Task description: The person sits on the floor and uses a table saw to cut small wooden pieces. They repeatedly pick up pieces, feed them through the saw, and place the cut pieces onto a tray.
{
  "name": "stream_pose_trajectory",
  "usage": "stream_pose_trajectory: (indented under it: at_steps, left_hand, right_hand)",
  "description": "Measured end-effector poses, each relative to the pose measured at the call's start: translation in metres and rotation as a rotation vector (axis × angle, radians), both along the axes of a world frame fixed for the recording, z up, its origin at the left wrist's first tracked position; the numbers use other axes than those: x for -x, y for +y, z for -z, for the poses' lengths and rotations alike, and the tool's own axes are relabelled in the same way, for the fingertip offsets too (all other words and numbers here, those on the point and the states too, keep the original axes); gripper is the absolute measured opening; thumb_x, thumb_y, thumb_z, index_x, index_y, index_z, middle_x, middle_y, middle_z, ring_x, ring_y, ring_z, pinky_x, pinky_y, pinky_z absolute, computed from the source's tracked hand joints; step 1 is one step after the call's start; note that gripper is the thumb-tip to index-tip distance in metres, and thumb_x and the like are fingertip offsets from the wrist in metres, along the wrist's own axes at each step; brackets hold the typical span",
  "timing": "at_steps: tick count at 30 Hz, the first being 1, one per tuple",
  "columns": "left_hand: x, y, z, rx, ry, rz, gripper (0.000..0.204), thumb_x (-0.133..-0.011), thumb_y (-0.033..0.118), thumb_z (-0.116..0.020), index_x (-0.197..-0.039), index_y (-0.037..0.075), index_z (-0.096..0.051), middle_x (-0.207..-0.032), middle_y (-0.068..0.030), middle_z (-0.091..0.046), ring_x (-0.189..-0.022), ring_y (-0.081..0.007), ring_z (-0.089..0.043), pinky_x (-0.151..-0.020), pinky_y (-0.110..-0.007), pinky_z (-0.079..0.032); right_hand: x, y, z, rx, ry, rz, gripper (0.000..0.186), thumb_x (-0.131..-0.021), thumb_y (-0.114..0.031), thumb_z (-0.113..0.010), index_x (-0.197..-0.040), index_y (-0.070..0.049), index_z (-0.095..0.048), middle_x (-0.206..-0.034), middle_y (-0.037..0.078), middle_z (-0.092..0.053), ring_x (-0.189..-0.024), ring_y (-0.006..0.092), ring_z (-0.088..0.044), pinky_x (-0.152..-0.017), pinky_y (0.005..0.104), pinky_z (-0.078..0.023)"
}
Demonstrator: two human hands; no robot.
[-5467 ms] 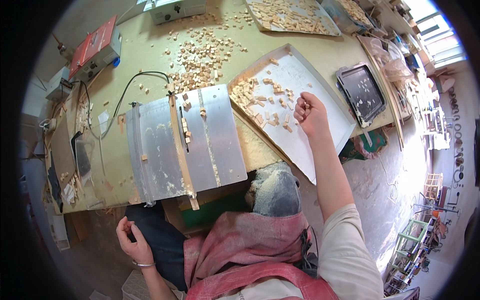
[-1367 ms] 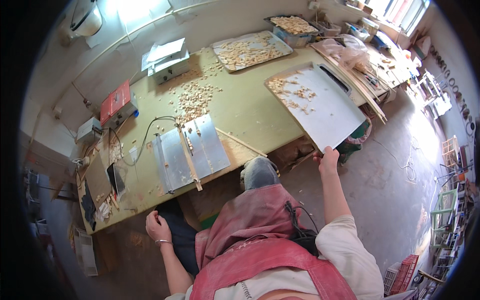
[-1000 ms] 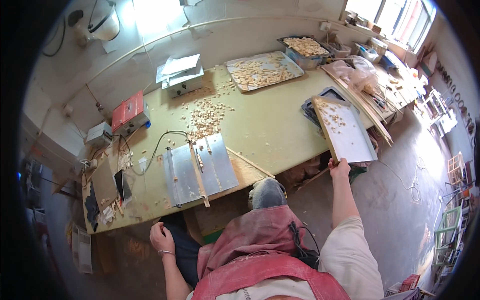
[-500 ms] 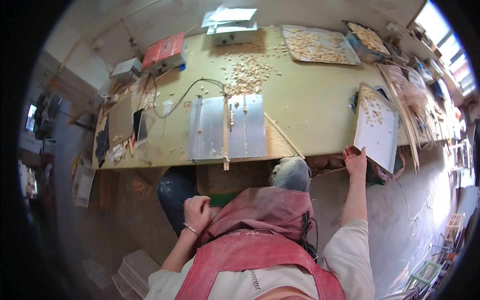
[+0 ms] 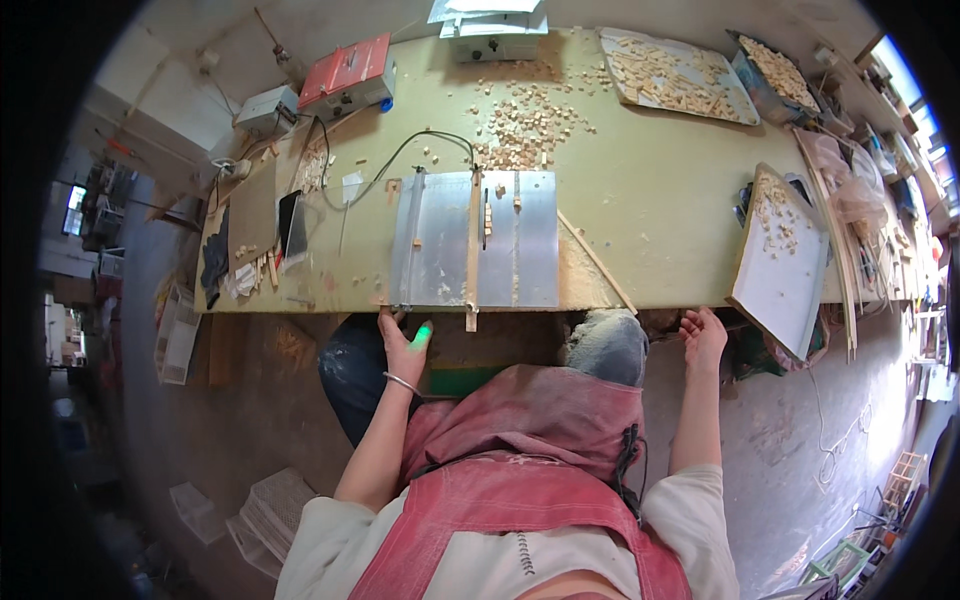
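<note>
Far leftward of the left hand [image 5: 402, 345], a crumpled black cloth [image 5: 213, 268] and a flat brown board [image 5: 252, 210] crowd the end of the broad yellow-green tabletop [image 5: 680, 215], and beyond that hand a box with a red metal lid [image 5: 343, 78] stands toward the back. The left hand has thumb and fingers spread, at the tabletop's front edge just below the near left corner of a flat silver metal plate [image 5: 432, 240]; whether it touches is hard to tell. Just right of it, a long light-wood bar [image 5: 474, 230] crosses the plate and juts past the front edge. Straight beyond the plate lie scattered small wooden cubes [image 5: 520, 125]. Between the hands, a dust-covered grey knee [image 5: 605, 350] sits at the edge, then open tabletop stretches beyond the right hand [image 5: 703, 335]. That hand is half curled, and I cannot tell whether it grips anything. Just right of it, a white rectangular tray with wooden pieces [image 5: 785, 275] overhangs the front edge; past the tray, long thin wooden strips [image 5: 828, 235] bound the space
</note>
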State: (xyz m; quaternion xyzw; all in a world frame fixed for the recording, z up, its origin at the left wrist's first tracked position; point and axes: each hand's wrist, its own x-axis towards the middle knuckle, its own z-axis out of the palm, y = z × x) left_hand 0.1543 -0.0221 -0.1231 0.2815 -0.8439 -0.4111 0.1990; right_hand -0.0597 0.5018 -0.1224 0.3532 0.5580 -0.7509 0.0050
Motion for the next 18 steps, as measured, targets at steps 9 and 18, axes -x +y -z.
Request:
stream_pose_trajectory:
  at_steps: [9, 18]
  left_hand:
    - [0.0, 0.011, 0.01, -0.014, 0.083, 0.011, 0.079, -0.085, 0.008, -0.08, -0.153, 0.0, -0.04, -0.141, -0.0175, -0.046, -0.113, -0.0278, -0.061, -0.086, -0.036, -0.055]
    - [0.024, -0.002, 0.023, 0.103, 0.049, 0.152, 0.075, -0.082, 0.015, -0.086, -0.145, 0.0, -0.047, -0.144, -0.0271, -0.05, -0.13, -0.0483, -0.049, -0.111, -0.052, -0.042]
  right_hand:
    - [-0.005, -0.052, -0.029, -0.274, 0.204, -0.085, 0.025, -0.1, -0.004, -0.059, -0.124, 0.001, -0.062, -0.085, 0.006, -0.068, -0.066, 0.0104, -0.062, -0.053, 0.0237, -0.049]
    - [0.029, -0.13, -0.044, -1.077, 0.242, -1.082, 0.024, -0.087, -0.021, -0.074, -0.099, -0.001, -0.069, -0.09, 0.018, -0.069, -0.083, 0.0309, -0.068, -0.079, 0.0406, -0.055]
